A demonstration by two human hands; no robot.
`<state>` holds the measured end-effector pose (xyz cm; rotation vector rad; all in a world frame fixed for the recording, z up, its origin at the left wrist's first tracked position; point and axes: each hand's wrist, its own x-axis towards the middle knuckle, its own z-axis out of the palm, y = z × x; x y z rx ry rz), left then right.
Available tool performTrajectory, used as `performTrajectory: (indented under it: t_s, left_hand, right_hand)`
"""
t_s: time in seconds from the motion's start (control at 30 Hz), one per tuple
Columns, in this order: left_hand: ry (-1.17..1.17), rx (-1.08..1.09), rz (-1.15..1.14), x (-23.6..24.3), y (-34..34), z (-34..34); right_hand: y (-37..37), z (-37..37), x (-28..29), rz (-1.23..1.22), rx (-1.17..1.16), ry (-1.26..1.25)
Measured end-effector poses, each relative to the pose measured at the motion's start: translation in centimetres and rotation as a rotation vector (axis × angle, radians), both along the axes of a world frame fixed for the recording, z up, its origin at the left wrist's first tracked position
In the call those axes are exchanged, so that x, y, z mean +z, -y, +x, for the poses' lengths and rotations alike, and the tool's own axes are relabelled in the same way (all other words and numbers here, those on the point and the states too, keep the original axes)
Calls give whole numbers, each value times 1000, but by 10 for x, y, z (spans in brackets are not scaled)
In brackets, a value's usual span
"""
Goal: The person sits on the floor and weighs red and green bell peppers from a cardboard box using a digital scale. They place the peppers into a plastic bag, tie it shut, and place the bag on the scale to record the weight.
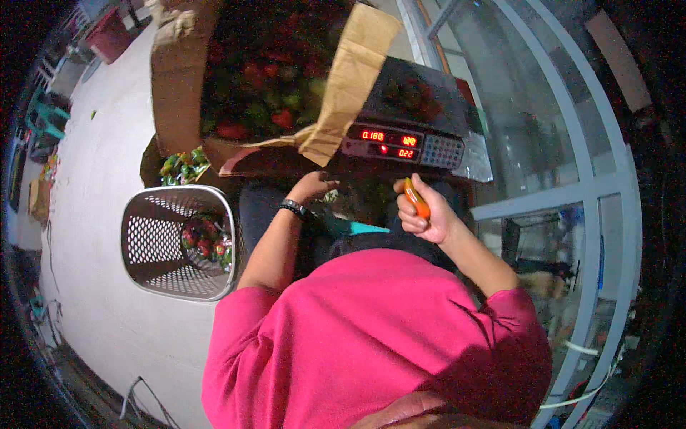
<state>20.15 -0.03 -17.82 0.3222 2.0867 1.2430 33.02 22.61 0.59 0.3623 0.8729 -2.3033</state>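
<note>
My right hand [424, 213] is closed around a glossy, elongated orange-yellow object [415, 199] that looks like a pepper, just below the scale. My left hand [314, 187], with a dark band on its wrist, has its fingers apart and appears empty, near a small pale item in shadow. A dark scale [436, 153] with red lit digits and a keypad lies beyond both hands. A large open cardboard box [174, 79] holds red and green produce [261, 100], with a tan flap [350, 64] hanging toward the scale.
At my left stand a perforated basket [153, 239] with bagged red produce and, behind it, bagged green produce [179, 167]. Glass panels in a gray frame [589, 182] line the right side. A red bin [107, 36] and teal chair [46, 118] are farther back on the pale floor [86, 314].
</note>
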Motion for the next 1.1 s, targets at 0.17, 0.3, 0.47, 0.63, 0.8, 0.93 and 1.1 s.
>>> performTrajectory:
  t_s: [0.17,0.3,0.47,0.63,0.8,0.93,1.1]
  left_hand:
    - [-86,-92,-9,-3,-4,2]
    - [9,-149,17,-13,-5,2]
    - [-1,-113,161,-48,5,-2]
    - [18,-38,296,-83,11,-7]
    - [55,-51,154,-46,4,3]
    - [-122,-169,188,-6,-9,11]
    - [-571,-81,-21,115,-79,7]
  right_hand:
    - [-42,47,-15,136,-225,-49]
    - [-66,37,-8,349,-299,-148]
    - [-93,-10,2,589,-293,-377]
    - [-98,-63,13,860,-353,-573]
    - [-103,-92,18,976,-528,-587]
    - [-110,-102,20,962,-592,-605]
    - [-124,-99,-1,938,-684,-561]
